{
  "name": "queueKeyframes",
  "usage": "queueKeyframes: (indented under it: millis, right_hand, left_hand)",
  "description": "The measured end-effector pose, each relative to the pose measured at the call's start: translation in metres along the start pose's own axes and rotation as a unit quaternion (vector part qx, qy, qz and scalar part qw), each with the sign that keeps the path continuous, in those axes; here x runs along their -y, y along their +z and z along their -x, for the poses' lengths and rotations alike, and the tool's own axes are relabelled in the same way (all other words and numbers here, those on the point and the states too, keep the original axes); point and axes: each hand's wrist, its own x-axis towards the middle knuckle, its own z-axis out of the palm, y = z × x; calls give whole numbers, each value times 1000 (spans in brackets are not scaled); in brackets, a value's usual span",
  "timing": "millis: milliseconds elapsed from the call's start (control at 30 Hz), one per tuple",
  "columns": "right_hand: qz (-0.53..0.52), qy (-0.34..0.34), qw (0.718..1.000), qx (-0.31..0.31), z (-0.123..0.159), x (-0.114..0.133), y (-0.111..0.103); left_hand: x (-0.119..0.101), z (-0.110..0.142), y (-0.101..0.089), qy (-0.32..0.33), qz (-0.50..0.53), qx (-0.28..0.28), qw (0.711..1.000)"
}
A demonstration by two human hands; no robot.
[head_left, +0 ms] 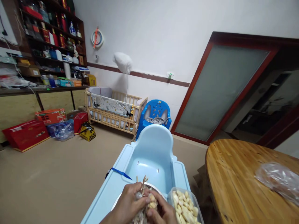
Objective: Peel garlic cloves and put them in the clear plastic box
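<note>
My left hand (130, 199) and my right hand (162, 207) meet over a metal bowl (116, 202) on the light blue chair's tray. Both are closed around a garlic bulb (152, 201), whose pale cloves show between my fingers. Dry stalks (144, 180) stick up beside my left fingers. Papery garlic skins (140, 216) lie in the bowl below, partly hidden by my hands. Right of my right hand, a clear plastic container (171, 194) holds many peeled garlic cloves (184, 207).
The light blue child's chair (154, 140) is directly ahead, a blue chair (156, 107) behind it. A wooden table (233, 174) with a plastic bag (277, 179) stands at right. A crib (112, 121), bags (28, 133) and a bottle shelf (53, 31) are at left.
</note>
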Motion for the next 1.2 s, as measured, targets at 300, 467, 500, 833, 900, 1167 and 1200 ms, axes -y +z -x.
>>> queueKeyframes:
  millis: [300, 467, 500, 833, 900, 1167, 1200]
  right_hand:
    - [-82, 59, 994, -29, 3, -2, 6]
    - [-95, 88, 991, -31, 5, -24, 6]
    - [-94, 89, 991, -31, 5, -27, 6]
    - [-75, 79, 993, -39, 5, -31, 3]
    - [-66, 77, 994, -41, 5, -31, 2]
    - [-116, 97, 986, -71, 6, -18, 4]
    - [-118, 98, 985, -74, 6, -16, 4]
  left_hand:
    - [-3, 0, -2, -29, 54, 1, 998]
    - [-3, 2, -3, -25, 30, -7, 999]
    - [-3, 2, -3, -24, 24, -6, 999]
    - [-4, 0, -3, -23, -2, -16, 1000]
    - [-5, 1, -4, -9, 0, -11, 1000]
    - [-4, 0, -5, 33, -23, 62, 997]
    - [-3, 1, -5, 34, -24, 61, 997]
